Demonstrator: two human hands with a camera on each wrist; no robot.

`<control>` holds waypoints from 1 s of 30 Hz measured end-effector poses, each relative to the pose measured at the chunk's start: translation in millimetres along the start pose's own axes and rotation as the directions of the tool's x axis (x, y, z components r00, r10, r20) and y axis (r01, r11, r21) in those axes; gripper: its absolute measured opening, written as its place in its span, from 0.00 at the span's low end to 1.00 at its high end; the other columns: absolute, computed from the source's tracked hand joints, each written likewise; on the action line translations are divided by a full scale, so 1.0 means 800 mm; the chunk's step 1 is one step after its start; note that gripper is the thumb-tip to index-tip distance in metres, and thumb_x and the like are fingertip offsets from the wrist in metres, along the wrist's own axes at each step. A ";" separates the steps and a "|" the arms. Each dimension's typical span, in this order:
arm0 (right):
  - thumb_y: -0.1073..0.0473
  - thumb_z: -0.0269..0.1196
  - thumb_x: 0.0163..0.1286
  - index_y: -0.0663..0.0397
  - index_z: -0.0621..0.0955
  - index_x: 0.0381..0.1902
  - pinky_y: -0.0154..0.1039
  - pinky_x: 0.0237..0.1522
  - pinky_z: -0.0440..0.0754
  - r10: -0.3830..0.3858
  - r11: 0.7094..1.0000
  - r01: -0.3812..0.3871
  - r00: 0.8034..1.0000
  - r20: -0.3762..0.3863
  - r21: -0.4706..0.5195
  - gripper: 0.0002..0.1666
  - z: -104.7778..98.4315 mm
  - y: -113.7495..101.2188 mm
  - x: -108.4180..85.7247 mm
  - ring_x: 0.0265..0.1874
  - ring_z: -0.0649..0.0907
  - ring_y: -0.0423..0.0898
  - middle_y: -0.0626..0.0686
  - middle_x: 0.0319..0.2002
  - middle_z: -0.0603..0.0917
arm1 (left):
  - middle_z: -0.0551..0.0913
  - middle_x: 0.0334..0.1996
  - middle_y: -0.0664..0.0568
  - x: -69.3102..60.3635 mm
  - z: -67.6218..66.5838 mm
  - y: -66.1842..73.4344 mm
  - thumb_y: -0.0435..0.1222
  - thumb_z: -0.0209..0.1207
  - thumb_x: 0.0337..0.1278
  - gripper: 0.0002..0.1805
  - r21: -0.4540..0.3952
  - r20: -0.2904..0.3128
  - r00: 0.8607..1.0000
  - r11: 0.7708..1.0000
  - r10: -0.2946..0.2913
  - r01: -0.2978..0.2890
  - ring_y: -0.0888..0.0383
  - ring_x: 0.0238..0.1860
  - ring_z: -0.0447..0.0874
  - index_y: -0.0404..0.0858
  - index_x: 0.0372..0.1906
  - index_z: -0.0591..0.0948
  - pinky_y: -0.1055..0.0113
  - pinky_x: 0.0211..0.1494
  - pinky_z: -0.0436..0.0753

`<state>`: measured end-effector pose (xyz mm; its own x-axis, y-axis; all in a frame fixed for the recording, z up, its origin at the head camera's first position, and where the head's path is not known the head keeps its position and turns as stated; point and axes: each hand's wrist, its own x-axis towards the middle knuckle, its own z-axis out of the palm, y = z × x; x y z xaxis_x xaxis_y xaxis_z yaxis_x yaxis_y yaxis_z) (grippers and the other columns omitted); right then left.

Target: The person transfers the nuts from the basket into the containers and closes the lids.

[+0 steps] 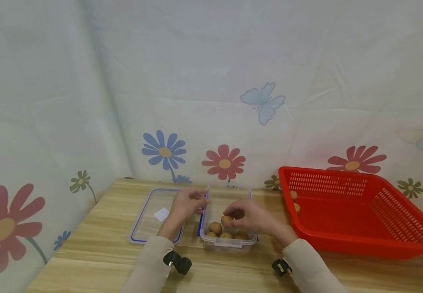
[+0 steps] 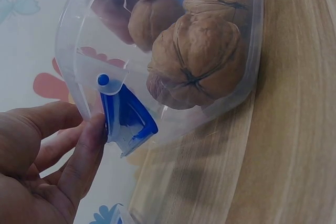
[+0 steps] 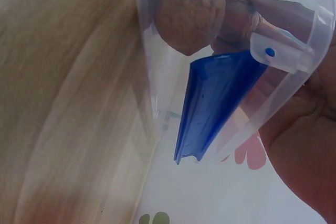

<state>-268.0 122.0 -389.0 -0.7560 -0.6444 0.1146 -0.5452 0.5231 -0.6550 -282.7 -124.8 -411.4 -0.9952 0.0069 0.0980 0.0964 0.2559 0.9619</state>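
Note:
A clear plastic food container (image 1: 227, 243) with blue side latches holds several walnuts (image 1: 215, 228) near its front end. My left hand (image 1: 188, 205) is at its left side; in the left wrist view the fingertips pinch the edge beside a blue latch (image 2: 126, 116). Over the container, my right hand (image 1: 249, 215) holds a walnut (image 1: 227, 221) between thumb and fingers. In the right wrist view that hand (image 3: 302, 140) shows partly through the clear wall, beyond another blue latch (image 3: 218, 100) that hangs down.
The container's clear lid (image 1: 142, 221), with a blue seal and a white label, lies on the wooden table (image 1: 87, 252) at left. A red plastic basket (image 1: 343, 240) stands at right, with walnuts (image 1: 293, 195) by its left wall. A flowered cloth (image 1: 197, 101) hangs behind.

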 end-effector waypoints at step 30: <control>0.62 0.75 0.69 0.59 0.90 0.50 0.45 0.53 0.88 -0.075 0.975 0.078 0.997 0.026 -0.209 0.12 0.011 -0.004 0.001 0.43 0.84 0.49 0.51 0.44 0.90 | 0.90 0.42 0.41 0.002 0.001 -0.002 0.28 0.70 0.66 0.19 -0.017 -0.004 1.000 1.000 -0.011 0.011 0.41 0.44 0.92 0.29 0.60 0.86 0.59 0.42 0.94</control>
<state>-264.0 114.7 -393.0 -0.7036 -0.6958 0.1440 -0.6665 0.5760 -0.4732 -284.9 -124.3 -413.3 -0.9961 0.0000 0.0887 0.0861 0.2399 0.9670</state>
